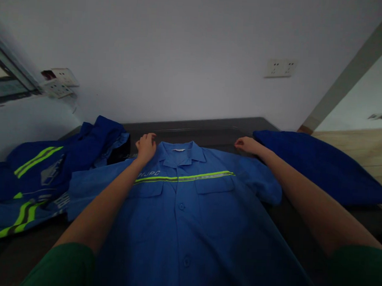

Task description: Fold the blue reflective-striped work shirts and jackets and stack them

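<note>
Head view, centre: beside a blue collared cloth shirt [212, 216], left grip [153, 137] half-spread, right grip [236, 143] pressed together, we needed light, even handling.

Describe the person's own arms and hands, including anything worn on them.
The left hand and right hand are bare, with no gloves. No watch or bracelet shows. Plain dark green sleeves end near the elbows, leaving both forearms uncovered.

Shows as a dark table [210, 137]; carries a blue button-up shirt [187, 215] laid face up, with striped blue garments [71, 160] heaped left of the shirt and a deeper-blue cloth [318, 164] right of it.
</note>
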